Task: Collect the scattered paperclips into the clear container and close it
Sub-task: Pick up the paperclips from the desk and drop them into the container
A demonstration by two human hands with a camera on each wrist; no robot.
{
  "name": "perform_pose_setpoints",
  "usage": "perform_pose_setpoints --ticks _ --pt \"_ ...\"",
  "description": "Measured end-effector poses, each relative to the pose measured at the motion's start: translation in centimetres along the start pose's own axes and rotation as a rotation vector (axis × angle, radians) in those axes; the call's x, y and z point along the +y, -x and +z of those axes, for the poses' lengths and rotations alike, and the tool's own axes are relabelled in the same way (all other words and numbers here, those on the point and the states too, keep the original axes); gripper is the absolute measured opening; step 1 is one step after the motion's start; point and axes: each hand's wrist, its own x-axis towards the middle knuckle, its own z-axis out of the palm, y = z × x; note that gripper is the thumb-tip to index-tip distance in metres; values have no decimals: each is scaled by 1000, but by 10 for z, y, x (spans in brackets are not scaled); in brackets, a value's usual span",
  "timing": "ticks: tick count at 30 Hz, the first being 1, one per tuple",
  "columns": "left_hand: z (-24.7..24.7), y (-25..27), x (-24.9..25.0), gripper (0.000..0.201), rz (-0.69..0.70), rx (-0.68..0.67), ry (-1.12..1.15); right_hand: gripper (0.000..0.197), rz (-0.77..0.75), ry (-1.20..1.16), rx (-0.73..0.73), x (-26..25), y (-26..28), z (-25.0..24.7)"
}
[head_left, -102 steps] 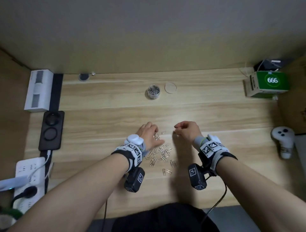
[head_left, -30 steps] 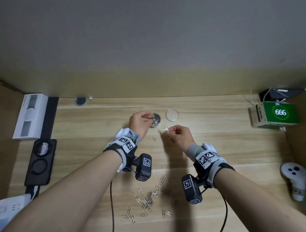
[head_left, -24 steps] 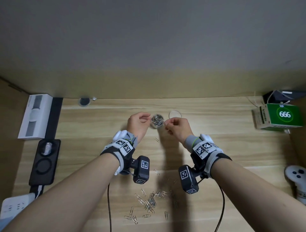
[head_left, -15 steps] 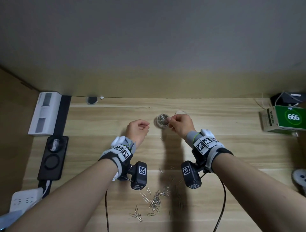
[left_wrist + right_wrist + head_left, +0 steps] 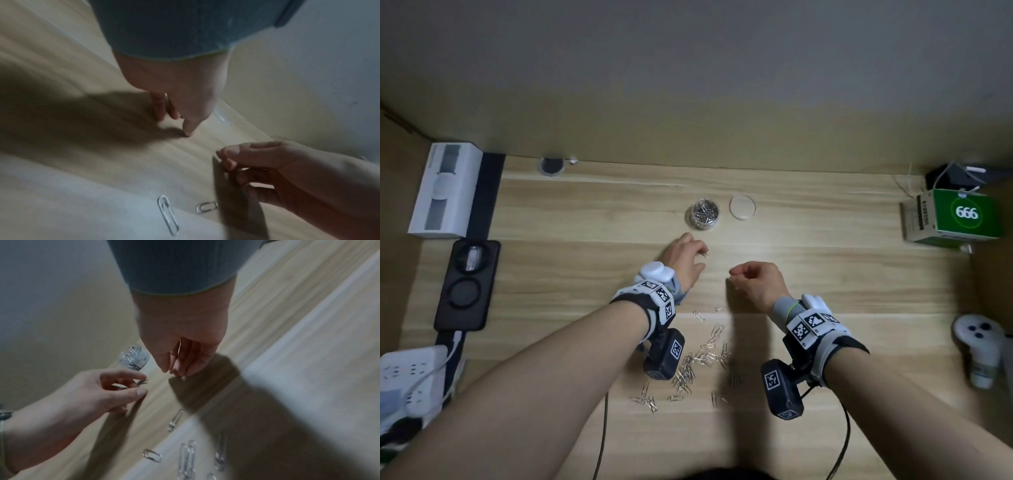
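The clear container [image 5: 705, 213], holding several paperclips, stands open at the back of the desk, with its round lid [image 5: 742, 207] lying flat to its right. My left hand [image 5: 702, 253] is just in front of the container and pinches a single paperclip [image 5: 144, 382] at its fingertips. My right hand [image 5: 734, 274] hovers beside it with curled fingers, thumb against the index finger, and nothing visible in it. Several scattered paperclips [image 5: 702, 359] lie nearer to me, between my wrists.
A white box [image 5: 445, 195] and a black charger pad [image 5: 467, 284] sit at the left, and a power strip [image 5: 410, 380] at the near left. At the right are a green box [image 5: 959, 214] and a white controller [image 5: 979, 339].
Both hands have drawn back from the container toward me. The right hand left the container's rim, and the left hand now pinches a paperclip just in front of the container.
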Motion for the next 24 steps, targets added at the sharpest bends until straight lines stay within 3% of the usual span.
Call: perform_pose_setpoints --ticks 4,12,16,20,24 --pt "-3 12 3 9 58 -90 -87 10 -28 54 14 11 16 5" --pt "12 73 -10 7 26 -118 -119 12 -69 188 12 19 42 23" --pt "22 99 -14 4 77 -100 -109 15 -119 223 -15 20 55 26" --pt "21 102 -10 33 135 -3 -86 20 -125 124 33 22 64 22" --pt "20 86 0 69 112 -202 -270 31 -122 72 56 29 58 10"
